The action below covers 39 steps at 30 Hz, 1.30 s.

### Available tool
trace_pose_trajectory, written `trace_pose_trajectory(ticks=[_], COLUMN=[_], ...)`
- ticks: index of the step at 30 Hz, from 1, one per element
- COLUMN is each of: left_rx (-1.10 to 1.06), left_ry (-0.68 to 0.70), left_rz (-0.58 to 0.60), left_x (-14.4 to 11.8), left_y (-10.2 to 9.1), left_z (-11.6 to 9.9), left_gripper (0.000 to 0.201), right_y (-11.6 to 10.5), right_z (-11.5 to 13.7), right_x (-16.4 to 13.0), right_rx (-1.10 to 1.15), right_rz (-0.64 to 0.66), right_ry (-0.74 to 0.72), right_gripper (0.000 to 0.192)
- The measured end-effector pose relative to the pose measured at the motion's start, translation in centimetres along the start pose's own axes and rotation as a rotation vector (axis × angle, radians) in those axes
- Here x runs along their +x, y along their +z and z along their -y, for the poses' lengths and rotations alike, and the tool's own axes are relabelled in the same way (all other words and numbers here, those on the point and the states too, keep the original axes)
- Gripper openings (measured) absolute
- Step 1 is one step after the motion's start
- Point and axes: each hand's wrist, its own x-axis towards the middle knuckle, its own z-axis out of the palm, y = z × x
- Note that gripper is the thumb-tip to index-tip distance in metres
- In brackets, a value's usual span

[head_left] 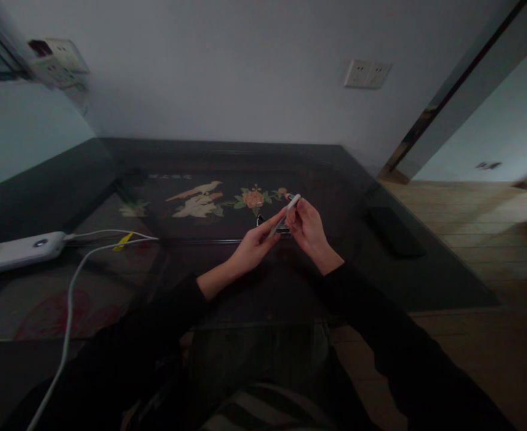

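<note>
Above the dark tabletop, my left hand grips a slim, pale, flat object seen nearly edge-on, its kind unclear. My right hand has its fingers curled and closed at the upper end of the same object. A small dark-and-green patch shows near that end. Just behind the hands, a small shiny item lies on the table, partly covered by my fingers. Part of the held object is hidden by both hands.
A glass-topped table bears a bird-and-flower picture. At left are a white power strip and a white cable with a yellow tag. A black flat object lies at right. Wall sockets are behind.
</note>
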Motion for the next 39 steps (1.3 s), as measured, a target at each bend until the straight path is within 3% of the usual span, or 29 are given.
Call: trace_pose_trajectory(ticks=[11, 19, 39], left_rx=[-0.001, 0.07, 0.003], left_ry=[-0.084, -0.046, -0.01], left_rz=[-0.038, -0.045, -0.002], left_x=[0.4, 0.5, 0.2], left_y=[-0.8, -1.1, -0.3], left_z=[0.5, 1.4, -0.1], left_gripper=[0.058, 0.056, 0.055], right_y=[0.3, 0.3, 0.0], right_z=[0.3, 0.3, 0.1], right_x=[-0.1, -0.2, 0.0], right_rx=[-0.025, -0.027, 0.029], right_rz=[0.024, 0.028, 0.017], right_ry=[-0.025, -0.034, 0.001], right_gripper=[0.042, 0.039, 0.04])
